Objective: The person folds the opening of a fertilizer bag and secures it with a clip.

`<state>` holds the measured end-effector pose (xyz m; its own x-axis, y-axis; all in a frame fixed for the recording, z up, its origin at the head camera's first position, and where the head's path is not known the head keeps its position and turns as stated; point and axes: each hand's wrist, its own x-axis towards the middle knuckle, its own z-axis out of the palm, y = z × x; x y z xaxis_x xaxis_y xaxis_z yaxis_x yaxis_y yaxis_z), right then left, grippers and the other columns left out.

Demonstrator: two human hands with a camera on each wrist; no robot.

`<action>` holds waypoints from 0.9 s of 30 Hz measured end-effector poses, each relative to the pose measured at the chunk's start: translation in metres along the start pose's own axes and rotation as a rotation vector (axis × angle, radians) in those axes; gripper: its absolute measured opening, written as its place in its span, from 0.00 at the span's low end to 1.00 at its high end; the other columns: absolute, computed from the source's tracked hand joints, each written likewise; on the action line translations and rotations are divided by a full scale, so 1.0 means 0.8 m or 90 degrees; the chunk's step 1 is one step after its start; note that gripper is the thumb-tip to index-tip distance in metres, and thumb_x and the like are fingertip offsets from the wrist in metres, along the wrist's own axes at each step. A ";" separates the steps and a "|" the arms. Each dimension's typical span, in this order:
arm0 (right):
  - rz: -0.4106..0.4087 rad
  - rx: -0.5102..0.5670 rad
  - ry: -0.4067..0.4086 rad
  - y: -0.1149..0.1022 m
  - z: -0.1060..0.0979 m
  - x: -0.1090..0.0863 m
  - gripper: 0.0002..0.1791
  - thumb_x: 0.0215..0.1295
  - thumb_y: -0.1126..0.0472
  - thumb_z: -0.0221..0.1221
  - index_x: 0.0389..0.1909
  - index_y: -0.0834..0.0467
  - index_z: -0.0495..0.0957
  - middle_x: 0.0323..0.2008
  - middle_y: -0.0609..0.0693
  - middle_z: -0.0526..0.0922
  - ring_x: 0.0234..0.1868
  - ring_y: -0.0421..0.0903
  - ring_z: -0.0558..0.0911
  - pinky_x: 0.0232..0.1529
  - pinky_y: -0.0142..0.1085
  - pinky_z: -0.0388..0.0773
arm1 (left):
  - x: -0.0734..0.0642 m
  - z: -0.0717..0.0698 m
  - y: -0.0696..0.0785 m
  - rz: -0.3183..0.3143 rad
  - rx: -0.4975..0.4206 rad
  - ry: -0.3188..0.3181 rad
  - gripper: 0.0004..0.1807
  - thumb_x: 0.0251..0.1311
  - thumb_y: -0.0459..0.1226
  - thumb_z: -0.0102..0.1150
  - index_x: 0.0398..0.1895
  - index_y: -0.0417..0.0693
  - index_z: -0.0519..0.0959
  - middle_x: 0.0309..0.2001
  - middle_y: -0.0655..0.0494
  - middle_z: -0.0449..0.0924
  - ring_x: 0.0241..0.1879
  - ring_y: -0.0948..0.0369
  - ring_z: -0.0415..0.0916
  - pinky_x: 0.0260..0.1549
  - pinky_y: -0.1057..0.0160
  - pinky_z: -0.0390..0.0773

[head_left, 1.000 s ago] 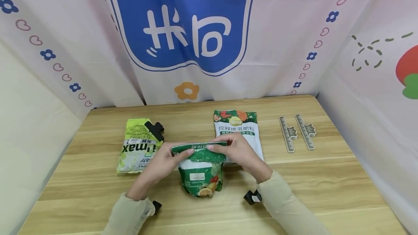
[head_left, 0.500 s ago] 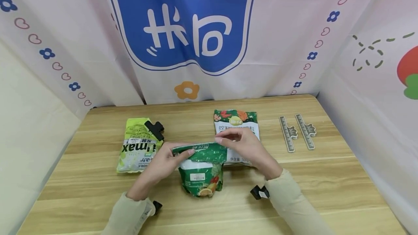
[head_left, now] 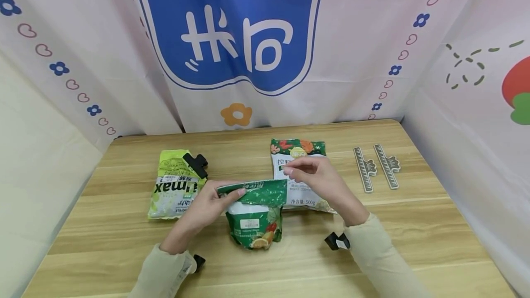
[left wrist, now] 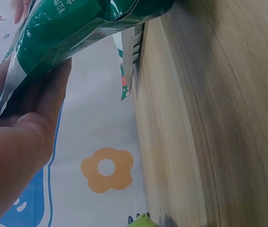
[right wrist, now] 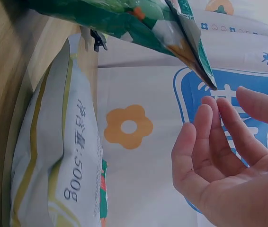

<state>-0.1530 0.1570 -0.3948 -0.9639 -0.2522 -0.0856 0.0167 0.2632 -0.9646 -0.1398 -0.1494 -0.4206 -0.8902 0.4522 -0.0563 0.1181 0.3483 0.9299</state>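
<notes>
Left grip (head_left: 208, 207) pinches the folded green bag (head_left: 255, 215).

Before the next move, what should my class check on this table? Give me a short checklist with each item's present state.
1. Left hand has a grip on the green bag: ok, pinching its top.
2. Right hand is free: ok, it holds nothing.
3. Two silver clips are on the table: ok, lying to the right.
4. A clip is on the green bag: not ok, none visible.
5. Black clip is clamped on the lime bag: cannot tell; it overlaps an upper corner.
</notes>
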 end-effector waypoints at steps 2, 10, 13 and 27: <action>0.007 0.002 0.004 0.000 -0.003 -0.001 0.18 0.70 0.51 0.68 0.54 0.58 0.87 0.51 0.53 0.89 0.55 0.61 0.85 0.59 0.53 0.83 | 0.000 0.000 0.000 -0.003 0.000 0.001 0.14 0.76 0.48 0.59 0.55 0.56 0.88 0.51 0.56 0.91 0.52 0.62 0.86 0.54 0.64 0.83; 0.019 -0.007 0.018 0.004 -0.016 -0.005 0.17 0.72 0.52 0.67 0.55 0.57 0.86 0.53 0.53 0.89 0.55 0.58 0.85 0.61 0.53 0.82 | 0.000 -0.001 0.000 -0.017 -0.006 0.002 0.15 0.76 0.48 0.59 0.56 0.54 0.88 0.50 0.55 0.91 0.50 0.62 0.87 0.53 0.63 0.84; 0.008 -0.017 0.027 0.005 -0.022 -0.006 0.18 0.72 0.52 0.67 0.55 0.59 0.86 0.52 0.55 0.89 0.54 0.59 0.85 0.60 0.53 0.83 | 0.001 -0.001 0.000 -0.020 -0.004 0.000 0.15 0.76 0.47 0.59 0.55 0.55 0.88 0.50 0.55 0.91 0.49 0.61 0.86 0.53 0.63 0.84; 0.003 -0.071 0.088 0.007 -0.059 -0.017 0.18 0.72 0.48 0.67 0.53 0.57 0.86 0.53 0.56 0.89 0.50 0.47 0.87 0.54 0.36 0.84 | 0.000 -0.001 -0.002 -0.007 -0.011 -0.002 0.13 0.77 0.47 0.58 0.48 0.53 0.89 0.44 0.54 0.91 0.44 0.61 0.85 0.48 0.62 0.84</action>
<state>-0.1526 0.2058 -0.3875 -0.9913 -0.1228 -0.0475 -0.0010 0.3679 -0.9299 -0.1407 -0.1507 -0.4216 -0.8897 0.4513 -0.0683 0.1006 0.3397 0.9351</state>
